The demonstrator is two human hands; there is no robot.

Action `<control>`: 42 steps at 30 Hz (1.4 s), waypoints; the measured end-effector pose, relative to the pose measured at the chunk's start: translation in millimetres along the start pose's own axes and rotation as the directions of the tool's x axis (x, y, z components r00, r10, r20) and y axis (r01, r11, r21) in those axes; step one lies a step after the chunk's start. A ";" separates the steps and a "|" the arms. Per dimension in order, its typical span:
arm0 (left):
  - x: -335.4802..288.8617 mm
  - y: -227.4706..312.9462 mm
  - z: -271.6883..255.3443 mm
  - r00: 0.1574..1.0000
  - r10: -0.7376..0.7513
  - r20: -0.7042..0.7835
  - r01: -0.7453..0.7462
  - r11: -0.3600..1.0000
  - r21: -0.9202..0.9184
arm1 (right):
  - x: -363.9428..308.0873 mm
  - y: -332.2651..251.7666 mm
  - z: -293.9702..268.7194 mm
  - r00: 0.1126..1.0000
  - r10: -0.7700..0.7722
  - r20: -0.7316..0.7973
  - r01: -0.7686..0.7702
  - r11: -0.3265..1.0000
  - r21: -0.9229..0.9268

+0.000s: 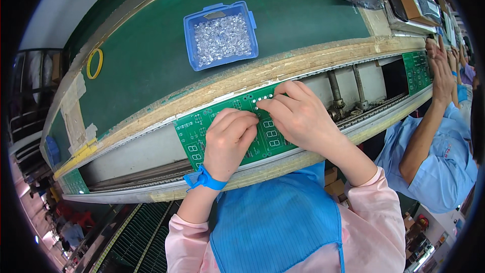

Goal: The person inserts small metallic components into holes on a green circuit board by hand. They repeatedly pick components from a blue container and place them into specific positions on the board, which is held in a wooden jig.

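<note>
A green circuit board [202,130] with white printed outlines lies across the rails of the conveyor in front of me. Over its middle, my left hand [230,139] is closed, fingertips pinched near the board's surface; whatever they hold is too small to make out. My right hand [298,114] is closed too, with thumb and forefinger at a row of small white parts [261,101] near the board's far edge. Its fingers hide what lies between them. A blue wrist strap [204,178] circles my left wrist.
Beyond the conveyor, a blue bin [222,35] of small clear parts stands on the green bench [151,45]. A yellow tape ring [94,63] lies left. More circuit boards [417,71] sit along the rails. At right, a co-worker's arm [429,116] reaches over the line.
</note>
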State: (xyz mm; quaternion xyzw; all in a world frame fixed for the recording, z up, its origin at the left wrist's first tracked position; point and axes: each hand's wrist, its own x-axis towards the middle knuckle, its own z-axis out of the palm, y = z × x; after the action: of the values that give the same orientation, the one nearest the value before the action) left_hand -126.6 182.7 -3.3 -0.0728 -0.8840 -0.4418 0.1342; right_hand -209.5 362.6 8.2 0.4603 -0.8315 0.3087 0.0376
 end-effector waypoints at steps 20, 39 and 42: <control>2.8 8.0 4.4 0.995 -0.099 -0.021 0.100 0.993 0.059 | -2.9 1.7 1.5 0.999 -0.046 -0.027 0.045 0.999 -0.012; 13.8 22.6 3.6 0.988 0.008 0.154 -0.053 0.956 0.289 | -3.1 -0.8 1.4 0.998 -0.056 -0.018 0.055 0.997 -0.049; 16.2 29.5 4.4 0.986 -0.021 0.163 -0.032 0.947 0.320 | -1.6 -2.9 -1.6 1.000 -0.030 -0.007 0.029 0.998 -0.057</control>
State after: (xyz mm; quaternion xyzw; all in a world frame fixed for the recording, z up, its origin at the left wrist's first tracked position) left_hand -135.5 204.1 21.5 -0.0885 -0.9520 -0.2839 0.0723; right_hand -206.6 363.5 10.4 0.4700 -0.8330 0.2861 0.0586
